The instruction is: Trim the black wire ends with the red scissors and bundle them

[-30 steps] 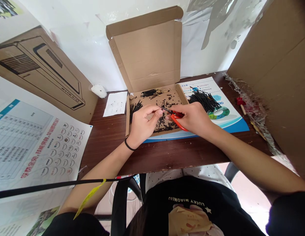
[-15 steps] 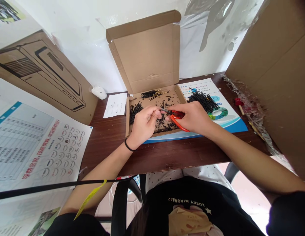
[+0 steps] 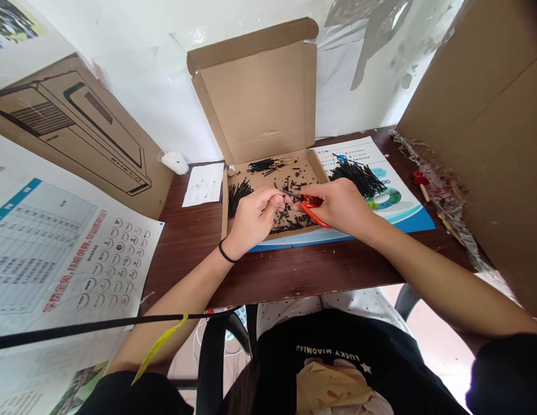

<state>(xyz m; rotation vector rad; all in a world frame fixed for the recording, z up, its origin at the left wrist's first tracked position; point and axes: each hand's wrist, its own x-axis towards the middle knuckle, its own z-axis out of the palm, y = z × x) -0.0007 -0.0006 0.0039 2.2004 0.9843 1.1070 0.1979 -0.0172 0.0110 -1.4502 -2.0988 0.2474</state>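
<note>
My right hand (image 3: 342,204) is wrapped round a pair of red-handled scissors (image 3: 315,215), whose dark blades point left. Close to the blade tips, my left hand (image 3: 256,214) is pinched, fingertips together; what it holds is too small to make out. Both hands are above an open cardboard box (image 3: 322,167). Inside it, black sticks with gold-coloured ends (image 3: 268,165) lie at the back and a bundle of black sticks (image 3: 239,195) at the left. Small black scraps (image 3: 294,222) are scattered over the box floor.
A pile of black sticks (image 3: 358,177) rests on a printed sheet (image 3: 406,216) right of the box. A small white paper (image 3: 202,185) and a white wad (image 3: 175,162) are at the left. Cardboard panels (image 3: 476,132) flank the brown table (image 3: 268,276). A black strap (image 3: 99,327) crosses low at left.
The scissors and my right hand have shifted very slightly to the left. My left hand stays pinched in nearly the same place.
</note>
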